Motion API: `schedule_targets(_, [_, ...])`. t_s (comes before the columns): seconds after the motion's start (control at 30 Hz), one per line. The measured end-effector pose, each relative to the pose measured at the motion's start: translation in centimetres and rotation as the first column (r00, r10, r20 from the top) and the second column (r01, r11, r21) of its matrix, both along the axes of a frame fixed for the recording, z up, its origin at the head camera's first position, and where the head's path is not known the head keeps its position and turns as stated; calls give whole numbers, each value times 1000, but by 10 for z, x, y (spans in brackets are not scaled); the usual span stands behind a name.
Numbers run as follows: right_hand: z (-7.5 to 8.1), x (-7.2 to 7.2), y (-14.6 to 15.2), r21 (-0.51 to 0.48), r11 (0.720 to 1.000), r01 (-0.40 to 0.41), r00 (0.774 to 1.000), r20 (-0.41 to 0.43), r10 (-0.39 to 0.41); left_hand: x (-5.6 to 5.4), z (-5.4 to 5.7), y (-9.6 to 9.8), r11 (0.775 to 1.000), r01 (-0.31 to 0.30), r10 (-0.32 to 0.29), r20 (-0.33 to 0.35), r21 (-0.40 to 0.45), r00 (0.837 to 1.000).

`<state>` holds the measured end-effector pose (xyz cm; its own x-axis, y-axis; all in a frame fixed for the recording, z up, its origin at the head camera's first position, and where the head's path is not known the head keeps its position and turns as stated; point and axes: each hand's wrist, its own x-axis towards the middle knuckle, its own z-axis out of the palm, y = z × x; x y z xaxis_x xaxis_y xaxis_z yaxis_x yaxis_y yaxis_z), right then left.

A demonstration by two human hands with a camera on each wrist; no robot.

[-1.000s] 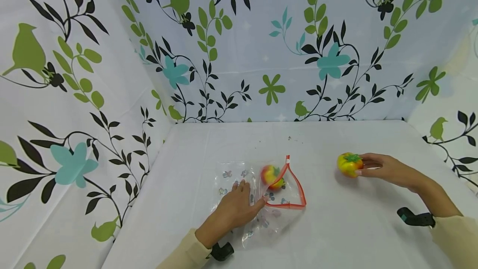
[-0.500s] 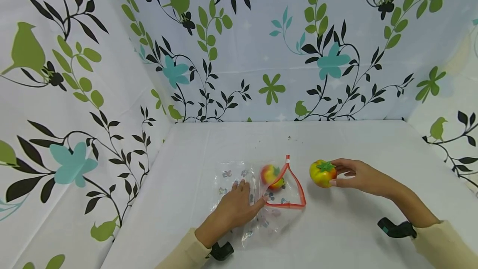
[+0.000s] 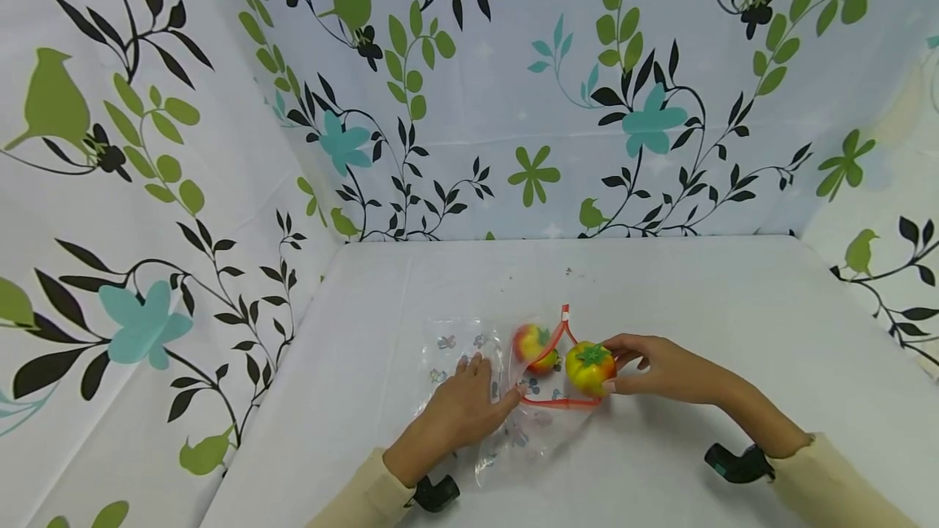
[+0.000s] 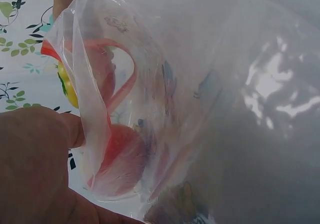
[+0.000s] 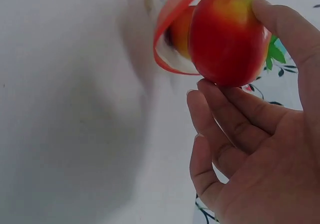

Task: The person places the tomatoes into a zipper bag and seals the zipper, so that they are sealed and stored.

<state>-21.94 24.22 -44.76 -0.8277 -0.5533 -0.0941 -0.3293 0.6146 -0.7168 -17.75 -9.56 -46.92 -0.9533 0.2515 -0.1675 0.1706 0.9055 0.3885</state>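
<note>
A clear plastic bag (image 3: pixel 534 434) with small printed figures and a red zip edge (image 3: pixel 591 377) lies on the table, its mouth spread toward the right. Inside the mouth sits one red-and-yellow toy fruit (image 3: pixel 530 345). My left hand (image 3: pixel 460 407) rests on the bag with fingers laid out, the thumb at the red edge. With thumb and fingertips, my right hand (image 3: pixel 669 369) pinches a second yellow-and-red toy fruit (image 3: pixel 589 370) with a green leafy top. That fruit overlaps the mouth's right side; in the right wrist view the held fruit (image 5: pixel 227 38) partly hides the other.
White cloth covers the table (image 3: pixel 411 275). Behind it and to the left hang cloth walls (image 3: pixel 455 104) printed with leaves, birds and flowers. A dark wrist camera (image 3: pixel 737 463) sits at the right wrist, another (image 3: pixel 437 494) at the left.
My right hand has carried the held toy fruit leftward from the table's right side to the bag's mouth. The left hand, the bag and the fruit inside have stayed in place.
</note>
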Motion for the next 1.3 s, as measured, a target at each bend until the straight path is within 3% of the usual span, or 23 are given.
schedule_targets(0.37, [-7, -1, -20, 8, 998, -65, 995, 77, 64, 0, -2, 0, 1000, 4, -4, -1, 2, 1000])
schedule_targets(0.6, [-8, 3, -28, 14, 994, -104, 992, 72, 103, 1, 0, -1, 1000, 23, -22, -21, 13, 1000])
schedule_targets(1.07, [-16, 4, -39, -143, 980, -142, 986, 71, 153, 3, -1, -2, 999, 26, -25, -37, 27, 999])
schedule_targets(1.3, [-17, 4, -39, -153, 976, -152, 983, 75, 165, 2, -1, -2, 1000, 22, -21, -26, 19, 999])
